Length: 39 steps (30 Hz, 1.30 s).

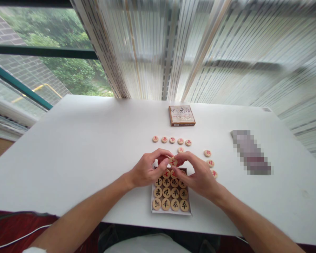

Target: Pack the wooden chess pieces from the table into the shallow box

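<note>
Between the fingertips of my left hand (147, 168) and my right hand (198, 171) is a round wooden Chinese chess piece (173, 161) with a red character. Both hands pinch it from the sides, just above the far end of an open box tray (171, 212). Rows of chess pieces lie in the tray. The nearer rows carry black characters, such as the piece (166, 192) in the third row. Two red pieces show in the far row, one of them a red-marked piece (166, 174). My fingers partly cover that far row.
Beyond my hands runs a row of several red pieces (172, 140), with another red piece (180, 150) just nearer. Three red pieces (210, 163) lie right of my right hand. A flat box lid (182, 116) stands farther back. A pixelated object (251, 153) lies at the right of the white table (94, 140).
</note>
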Each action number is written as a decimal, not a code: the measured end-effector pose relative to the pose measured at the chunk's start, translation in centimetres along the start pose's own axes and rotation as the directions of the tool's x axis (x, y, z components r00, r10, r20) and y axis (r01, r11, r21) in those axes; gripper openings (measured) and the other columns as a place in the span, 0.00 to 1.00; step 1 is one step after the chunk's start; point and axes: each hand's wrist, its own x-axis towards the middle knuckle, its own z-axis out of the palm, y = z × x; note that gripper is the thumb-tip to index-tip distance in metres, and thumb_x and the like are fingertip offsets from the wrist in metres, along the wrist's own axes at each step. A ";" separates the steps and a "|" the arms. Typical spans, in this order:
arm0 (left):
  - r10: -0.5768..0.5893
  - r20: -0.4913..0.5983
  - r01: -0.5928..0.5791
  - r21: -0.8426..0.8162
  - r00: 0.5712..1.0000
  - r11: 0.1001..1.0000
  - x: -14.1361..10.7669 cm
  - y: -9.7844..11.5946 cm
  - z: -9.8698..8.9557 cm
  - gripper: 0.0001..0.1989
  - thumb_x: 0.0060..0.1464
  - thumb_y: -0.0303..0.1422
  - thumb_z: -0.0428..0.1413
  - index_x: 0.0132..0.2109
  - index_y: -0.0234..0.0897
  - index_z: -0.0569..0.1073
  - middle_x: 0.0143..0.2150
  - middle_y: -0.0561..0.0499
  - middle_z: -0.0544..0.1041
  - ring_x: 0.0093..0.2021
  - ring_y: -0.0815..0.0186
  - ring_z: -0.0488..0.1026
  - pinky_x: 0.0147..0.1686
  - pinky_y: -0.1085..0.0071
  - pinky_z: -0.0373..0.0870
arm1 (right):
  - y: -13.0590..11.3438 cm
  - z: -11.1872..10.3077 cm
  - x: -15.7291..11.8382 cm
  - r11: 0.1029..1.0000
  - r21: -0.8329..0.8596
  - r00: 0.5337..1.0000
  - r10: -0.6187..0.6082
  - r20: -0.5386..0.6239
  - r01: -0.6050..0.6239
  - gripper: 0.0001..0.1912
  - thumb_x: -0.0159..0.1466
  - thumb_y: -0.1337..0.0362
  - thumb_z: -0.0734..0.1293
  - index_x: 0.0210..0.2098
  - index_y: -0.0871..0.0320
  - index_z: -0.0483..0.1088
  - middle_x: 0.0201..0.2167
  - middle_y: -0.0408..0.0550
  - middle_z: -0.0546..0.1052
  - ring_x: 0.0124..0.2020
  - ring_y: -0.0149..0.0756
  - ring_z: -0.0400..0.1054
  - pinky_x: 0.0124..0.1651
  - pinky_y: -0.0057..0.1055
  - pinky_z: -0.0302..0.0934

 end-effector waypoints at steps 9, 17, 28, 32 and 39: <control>0.007 0.022 -0.006 -0.046 1.000 0.999 0.1 -0.4 0.2 0.14 0.62 0.29 0.56 0.54 0.34 0.69 0.40 0.46 0.80 0.38 0.65 0.78 0.40 0.69 0.77 | 0.0 -0.2 0.2 0.998 0.041 0.999 0.050 0.017 -0.051 0.11 0.66 0.70 0.68 0.48 0.55 0.68 0.37 0.46 0.77 0.35 0.34 0.72 0.39 0.33 0.70; 0.059 0.012 -0.059 -0.031 0.998 0.998 -0.1 -0.7 0.4 0.17 0.59 0.28 0.60 0.55 0.35 0.69 0.40 0.48 0.80 0.33 0.70 0.75 0.34 0.73 0.77 | 0.0 -0.3 0.0 0.995 0.050 0.996 0.087 0.017 -0.088 0.08 0.67 0.67 0.69 0.45 0.55 0.69 0.36 0.45 0.78 0.35 0.34 0.73 0.39 0.32 0.70; 0.150 0.005 -0.150 0.047 0.989 0.988 -0.2 -0.5 0.6 0.14 0.55 0.25 0.60 0.49 0.35 0.74 0.41 0.48 0.80 0.33 0.71 0.76 0.30 0.78 0.77 | -0.3 0.1 0.1 0.988 0.062 0.990 0.141 -0.028 -0.139 0.05 0.65 0.64 0.71 0.38 0.56 0.71 0.29 0.44 0.78 0.28 0.32 0.73 0.30 0.27 0.70; 0.178 0.001 -0.177 0.102 0.984 0.979 0.0 -0.6 0.4 0.13 0.55 0.26 0.61 0.48 0.36 0.75 0.40 0.48 0.81 0.31 0.71 0.76 0.30 0.77 0.77 | -0.3 0.1 0.0 0.989 0.050 0.990 0.138 -0.033 -0.136 0.04 0.65 0.65 0.71 0.37 0.56 0.71 0.28 0.44 0.78 0.28 0.31 0.73 0.30 0.27 0.69; 0.221 -0.001 -0.216 0.193 0.975 0.957 0.3 -0.2 0.1 0.10 0.55 0.27 0.62 0.45 0.35 0.75 0.38 0.49 0.81 0.30 0.71 0.75 0.33 0.74 0.75 | -0.1 0.2 0.0 0.990 0.057 0.991 0.130 -0.024 -0.128 0.03 0.66 0.65 0.70 0.38 0.56 0.70 0.29 0.43 0.78 0.28 0.31 0.73 0.30 0.26 0.69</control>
